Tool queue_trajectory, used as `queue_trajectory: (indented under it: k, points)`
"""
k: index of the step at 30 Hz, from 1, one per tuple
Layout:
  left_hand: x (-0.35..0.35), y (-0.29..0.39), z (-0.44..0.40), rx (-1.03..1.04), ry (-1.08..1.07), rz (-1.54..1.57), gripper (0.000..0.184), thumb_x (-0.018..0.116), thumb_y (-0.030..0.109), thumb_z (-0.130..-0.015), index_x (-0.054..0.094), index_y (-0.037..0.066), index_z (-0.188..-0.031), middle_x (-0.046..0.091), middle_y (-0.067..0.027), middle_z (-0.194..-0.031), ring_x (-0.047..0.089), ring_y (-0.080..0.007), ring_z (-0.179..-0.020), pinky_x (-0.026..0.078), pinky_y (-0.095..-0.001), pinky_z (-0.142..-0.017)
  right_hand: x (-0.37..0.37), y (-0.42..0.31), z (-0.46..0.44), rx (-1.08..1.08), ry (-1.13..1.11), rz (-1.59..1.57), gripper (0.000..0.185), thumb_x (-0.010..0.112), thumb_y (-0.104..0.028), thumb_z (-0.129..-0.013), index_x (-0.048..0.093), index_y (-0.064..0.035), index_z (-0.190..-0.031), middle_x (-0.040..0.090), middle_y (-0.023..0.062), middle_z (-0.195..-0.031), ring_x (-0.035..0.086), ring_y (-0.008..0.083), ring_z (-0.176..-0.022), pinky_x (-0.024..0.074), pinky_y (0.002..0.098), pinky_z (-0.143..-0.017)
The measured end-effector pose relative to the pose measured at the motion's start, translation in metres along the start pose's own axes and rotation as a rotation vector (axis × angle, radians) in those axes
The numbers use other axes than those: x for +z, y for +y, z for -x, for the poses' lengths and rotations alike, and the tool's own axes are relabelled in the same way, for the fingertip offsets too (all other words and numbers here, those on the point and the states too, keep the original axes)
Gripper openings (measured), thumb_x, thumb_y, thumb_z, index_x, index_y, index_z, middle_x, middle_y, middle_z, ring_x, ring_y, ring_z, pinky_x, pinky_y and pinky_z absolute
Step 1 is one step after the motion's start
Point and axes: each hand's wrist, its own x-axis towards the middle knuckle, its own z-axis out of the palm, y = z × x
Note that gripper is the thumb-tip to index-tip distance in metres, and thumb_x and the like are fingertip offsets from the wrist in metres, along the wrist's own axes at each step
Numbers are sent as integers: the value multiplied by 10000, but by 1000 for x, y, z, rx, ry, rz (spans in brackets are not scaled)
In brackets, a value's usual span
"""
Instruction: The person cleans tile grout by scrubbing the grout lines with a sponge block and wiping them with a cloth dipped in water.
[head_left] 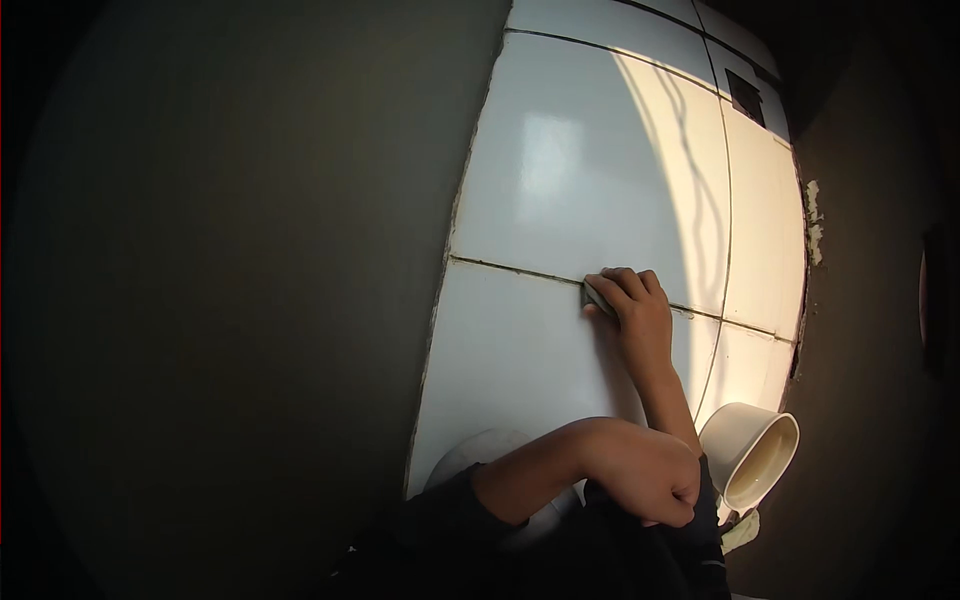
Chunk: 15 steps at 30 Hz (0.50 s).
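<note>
Head view: white glossy tiled surface [560, 90]; cream plastic oval tub [727, 440] at right; bare left hand [652, 482] curled fist-like; bare right hand [632, 300] pinching small grey-green block [592, 296] against dark straight tile joint [515, 269]; flat, even pressure along it likely best.

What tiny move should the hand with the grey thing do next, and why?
Maybe the right hand should slide the small grey piece toward the picture's left along the dark joint, because the piece sits at that line, and dark joint shows onward to the tile's edge.
</note>
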Motion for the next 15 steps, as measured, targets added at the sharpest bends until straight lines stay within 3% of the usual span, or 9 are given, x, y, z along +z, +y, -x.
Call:
queue_trajectory:
  k: [5,8,10,14,15]
  points:
    - [2,0,-6,-18,-38,-89,349,479,176,-853,458,-37,-578,424,-129,-482,394,-194,-433,355,-355,-472,30,-25,-14,-79,24,-119,283,707,-215,-700,660,-117,-962,612,-5,-958,523,200,-812,430,332,-678]
    - [-1,3,-2,-13,-37,-36,350,477,177,-855,450,-43,-584,407,-137,-486,380,-201,-435,354,-362,-481,69,-70,-46,-201,54,-160,165,680,-231,-719,612,-106,-804,545,-3,-814,495,186,-728,401,317,-597]
    - [-2,1,-2,-9,-34,-33,350,477,178,-856,449,-46,-588,408,-139,-489,377,-202,-437,354,-361,-483,74,-80,-50,-189,73,-122,155,673,-230,-733,605,-106,-797,537,-3,-807,492,185,-733,400,314,-595]
    - [-3,6,2,-25,1,-85,349,476,175,-859,450,-48,-592,416,-143,-494,378,-204,-439,356,-357,-487,41,-42,-25,-93,48,-37,200,662,-248,-741,648,-137,-906,571,-4,-857,505,192,-769,409,319,-594]
    - [-1,4,1,-22,4,-85,349,476,175,-859,450,-48,-592,416,-143,-494,378,-204,-439,356,-357,-487,24,-28,-15,-19,-49,0,283,686,-249,-725,668,-152,-990,608,-5,-959,529,213,-827,457,340,-687]
